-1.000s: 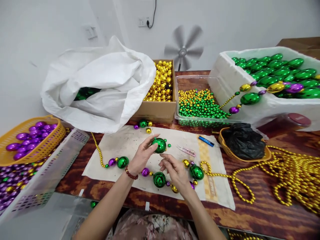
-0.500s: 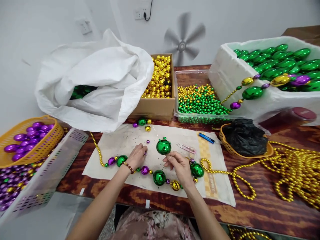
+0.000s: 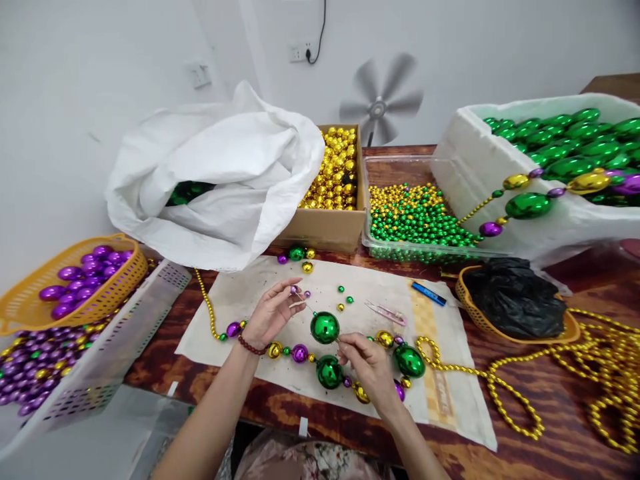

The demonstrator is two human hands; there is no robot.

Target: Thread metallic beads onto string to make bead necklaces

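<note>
A thin wire or thread runs through a large shiny green ball [image 3: 325, 327], with a small green bead [image 3: 315, 314] above it. My right hand [image 3: 369, 368] pinches that line just below the ball. My left hand [image 3: 271, 312] holds a small purple bead [image 3: 294, 290] between thumb and forefinger, at the upper end of the line; whether the bead is threaded, I cannot tell. Another small purple bead [image 3: 307, 294] is close to those fingertips. Below both hands a strung garland, including a second green ball [image 3: 329, 372], crosses the pale cloth [image 3: 235, 360].
Pink-handled snips [image 3: 387, 312], a blue cutter [image 3: 429, 293] and several loose beads lie on the cloth. Behind stand a white sack [image 3: 225, 153], a carton of gold balls [image 3: 320, 230] and a clear bead tray [image 3: 425, 252]. Gold bead chain [image 3: 510, 393] spreads at right.
My left hand has risen from the cloth with a small purple bead, up to the line's end. My right hand keeps its pinch below the green ball. The camera view has shifted.
</note>
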